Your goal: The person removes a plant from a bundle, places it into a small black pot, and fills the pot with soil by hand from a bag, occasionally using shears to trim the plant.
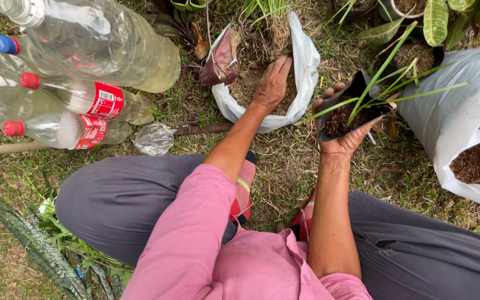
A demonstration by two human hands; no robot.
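Observation:
My left hand (272,83) reaches into a white plastic bag (305,66) of dry brown soil on the grass, palm down, fingers dug into the soil. My right hand (344,138) cups a small black nursery bag (356,91) partly filled with dark soil. A thin green seedling (387,72) with long narrow leaves stands in that black bag. The two bags sit side by side in front of my knees.
Several clear plastic bottles (84,72), some with red caps and labels, lie at the upper left. A large white sack (456,122) of brown mulch stands at the right. Potted plants (434,22) line the top edge; a patterned leafy plant (45,255) grows at the lower left.

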